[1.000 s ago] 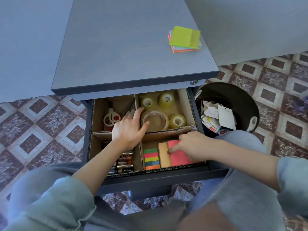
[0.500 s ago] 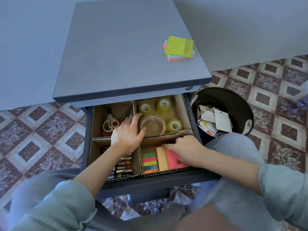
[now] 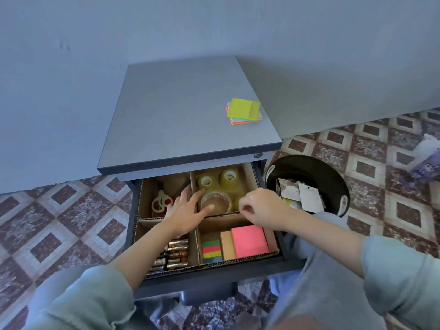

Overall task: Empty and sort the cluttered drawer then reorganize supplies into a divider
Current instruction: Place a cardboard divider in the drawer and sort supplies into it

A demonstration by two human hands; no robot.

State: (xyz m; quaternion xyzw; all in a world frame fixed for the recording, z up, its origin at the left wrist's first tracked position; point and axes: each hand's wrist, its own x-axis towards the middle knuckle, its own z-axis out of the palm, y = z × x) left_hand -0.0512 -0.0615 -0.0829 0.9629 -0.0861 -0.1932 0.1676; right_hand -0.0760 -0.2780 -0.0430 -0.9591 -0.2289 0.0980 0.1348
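Note:
The open drawer (image 3: 281,254) holds a cardboard divider (image 3: 196,244) with four compartments. Scissors (image 3: 160,203) lie back left, tape rolls (image 3: 216,201) back right, batteries (image 3: 175,254) front left. Front right holds a pink sticky pad (image 3: 249,240), a tan pad (image 3: 227,245) and striped flags (image 3: 211,250). My left hand (image 3: 184,213) rests with spread fingers on the divider's middle wall, touching the big tape roll. My right hand (image 3: 263,207) hovers over the back-right wall with fingers loosely curled and holds nothing. A stack of neon sticky notes (image 3: 243,111) lies on the cabinet top (image 3: 181,115).
A black waste bin (image 3: 333,182) with paper scraps stands on the tiled floor right of the drawer. A grey wall runs behind the cabinet. My knees sit just below the drawer front. A purple-and-white object (image 3: 426,160) lies on the floor far right.
My right hand has let go of the pink pad, which now lies in the front-right compartment, and has lifted up toward the tape compartment. The left hand stays put. The view tilted upward.

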